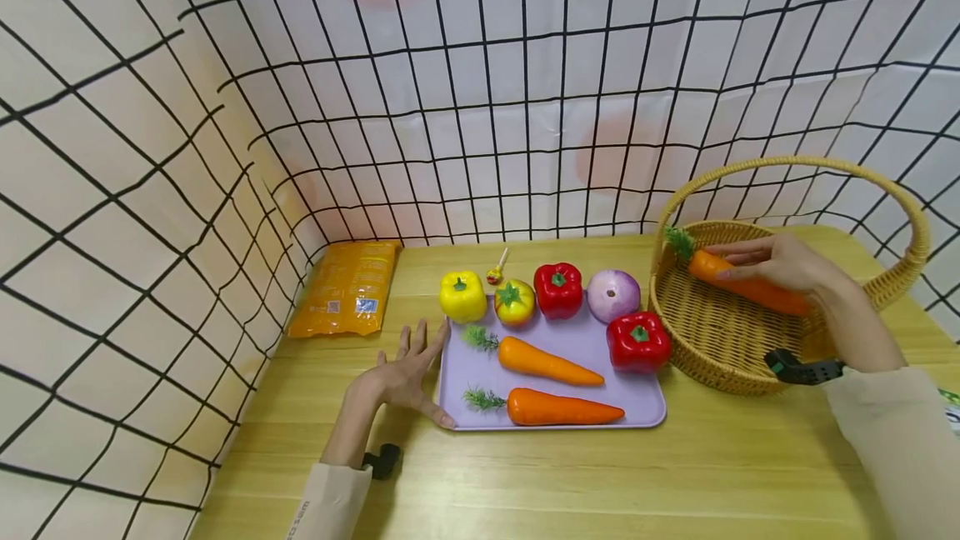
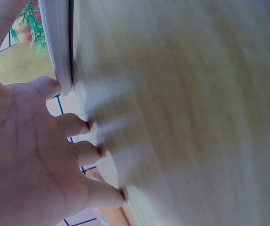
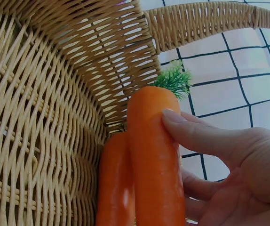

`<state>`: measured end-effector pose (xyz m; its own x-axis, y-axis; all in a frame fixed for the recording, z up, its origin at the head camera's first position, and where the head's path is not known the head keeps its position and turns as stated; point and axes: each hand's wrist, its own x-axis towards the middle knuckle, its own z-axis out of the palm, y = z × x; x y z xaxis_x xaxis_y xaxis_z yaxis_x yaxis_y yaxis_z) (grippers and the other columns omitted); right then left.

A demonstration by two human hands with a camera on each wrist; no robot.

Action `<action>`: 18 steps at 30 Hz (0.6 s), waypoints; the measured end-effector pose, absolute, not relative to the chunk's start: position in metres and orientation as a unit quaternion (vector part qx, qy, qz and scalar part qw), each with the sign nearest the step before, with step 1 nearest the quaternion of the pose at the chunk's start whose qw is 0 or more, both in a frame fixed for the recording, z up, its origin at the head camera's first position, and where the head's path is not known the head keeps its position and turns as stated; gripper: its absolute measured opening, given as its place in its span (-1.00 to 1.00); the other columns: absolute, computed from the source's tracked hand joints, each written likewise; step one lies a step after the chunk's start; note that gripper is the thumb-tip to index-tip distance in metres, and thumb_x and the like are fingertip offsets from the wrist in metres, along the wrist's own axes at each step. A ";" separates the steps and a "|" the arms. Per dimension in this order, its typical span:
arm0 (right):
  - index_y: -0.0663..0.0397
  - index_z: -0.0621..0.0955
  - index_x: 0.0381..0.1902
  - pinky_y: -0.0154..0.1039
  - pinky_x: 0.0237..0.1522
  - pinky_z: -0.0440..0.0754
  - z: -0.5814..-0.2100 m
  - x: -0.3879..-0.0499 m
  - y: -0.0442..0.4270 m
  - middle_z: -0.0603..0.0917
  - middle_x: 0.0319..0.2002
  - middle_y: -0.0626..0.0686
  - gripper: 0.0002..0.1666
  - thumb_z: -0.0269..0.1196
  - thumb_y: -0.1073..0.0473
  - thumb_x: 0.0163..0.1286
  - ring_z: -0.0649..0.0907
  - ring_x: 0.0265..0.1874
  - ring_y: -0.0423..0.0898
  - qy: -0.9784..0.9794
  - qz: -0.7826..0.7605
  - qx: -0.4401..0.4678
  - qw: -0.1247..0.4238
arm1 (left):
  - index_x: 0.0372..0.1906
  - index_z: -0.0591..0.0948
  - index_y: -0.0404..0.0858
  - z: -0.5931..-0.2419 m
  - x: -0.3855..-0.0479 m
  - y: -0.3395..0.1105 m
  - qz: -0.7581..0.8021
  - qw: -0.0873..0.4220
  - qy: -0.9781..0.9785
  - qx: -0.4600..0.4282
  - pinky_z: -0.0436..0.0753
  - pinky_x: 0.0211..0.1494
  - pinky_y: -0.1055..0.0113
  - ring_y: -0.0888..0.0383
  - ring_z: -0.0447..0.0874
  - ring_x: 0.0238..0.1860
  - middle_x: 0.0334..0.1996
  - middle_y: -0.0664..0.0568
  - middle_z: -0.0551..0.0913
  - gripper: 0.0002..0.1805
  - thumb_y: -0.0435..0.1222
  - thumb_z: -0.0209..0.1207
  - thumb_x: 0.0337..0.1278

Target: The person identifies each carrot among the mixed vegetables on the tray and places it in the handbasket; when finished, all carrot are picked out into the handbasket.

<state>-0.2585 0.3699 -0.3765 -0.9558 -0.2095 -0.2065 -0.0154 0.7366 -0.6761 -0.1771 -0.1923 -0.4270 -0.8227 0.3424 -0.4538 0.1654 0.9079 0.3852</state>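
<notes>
Carrot (image 3: 154,155) | pinched in right hand (image 1: 787,263), above basket (image 1: 686,348) floor | left hand (image 1: 405,377) splayed, touching tray (image 1: 645,402)

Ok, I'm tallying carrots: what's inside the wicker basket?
One carrot lies inside, partly covered by another carrot held by the right hand. Whatever lies directly beneath them cannot be seen.

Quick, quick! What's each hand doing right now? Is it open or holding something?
Left hand: open, fingers spread, at the edge of the tray.
Right hand: holding a carrot at the basket.
</notes>
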 end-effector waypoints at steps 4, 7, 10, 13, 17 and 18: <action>0.23 0.48 0.42 0.54 0.36 0.21 -0.381 -0.260 0.372 0.43 0.41 0.44 -0.23 0.40 -0.05 0.40 0.24 0.45 0.53 0.919 -0.362 -0.063 0.147 | 0.69 -0.34 0.02 -0.426 -0.176 -0.193 0.169 0.266 0.940 0.134 -0.23 0.51 -0.62 -0.38 -0.59 0.65 0.65 -0.31 -0.52 0.63 0.22 0.61 -0.31; 0.20 0.48 0.43 0.48 0.36 0.26 -0.384 -0.259 0.372 0.43 0.43 0.41 -0.22 0.40 -0.07 0.39 0.28 0.45 0.47 0.919 -0.358 -0.064 0.150 | 0.69 -0.34 0.02 -0.426 -0.176 -0.193 0.168 0.265 0.940 0.136 -0.23 0.51 -0.62 -0.38 -0.59 0.65 0.65 -0.32 -0.52 0.63 0.22 0.61 -0.31; 0.19 0.48 0.44 0.47 0.37 0.27 -0.385 -0.259 0.372 0.41 0.44 0.42 -0.21 0.40 -0.08 0.39 0.28 0.46 0.46 0.920 -0.354 -0.065 0.155 | 0.69 -0.34 0.01 -0.426 -0.175 -0.193 0.169 0.264 0.940 0.137 -0.23 0.51 -0.62 -0.38 -0.59 0.65 0.64 -0.32 -0.52 0.63 0.22 0.61 -0.32; 0.21 0.47 0.44 0.49 0.36 0.26 -0.384 -0.261 0.370 0.40 0.44 0.45 -0.23 0.39 -0.03 0.40 0.26 0.45 0.49 0.918 -0.355 -0.068 0.162 | 0.69 -0.35 0.01 -0.426 -0.175 -0.193 0.170 0.264 0.939 0.138 -0.23 0.51 -0.62 -0.38 -0.59 0.65 0.64 -0.33 -0.52 0.63 0.22 0.61 -0.31; 0.18 0.55 0.39 -0.09 0.02 0.63 -0.382 -0.267 0.368 0.55 0.33 0.43 -0.29 0.42 0.00 0.37 0.56 0.13 0.36 0.927 -0.335 -0.066 0.157 | 0.69 -0.35 0.01 -0.425 -0.175 -0.192 0.168 0.263 0.940 0.138 -0.23 0.50 -0.62 -0.38 -0.59 0.65 0.64 -0.33 -0.52 0.63 0.21 0.61 -0.31; 0.18 0.56 0.38 -0.13 -0.02 0.62 -0.382 -0.268 0.368 0.58 0.30 0.42 -0.30 0.43 0.00 0.37 0.58 0.10 0.33 0.928 -0.331 -0.067 0.157 | 0.69 -0.35 0.01 -0.425 -0.175 -0.192 0.168 0.263 0.940 0.139 -0.23 0.50 -0.62 -0.38 -0.58 0.65 0.64 -0.33 -0.52 0.63 0.21 0.61 -0.31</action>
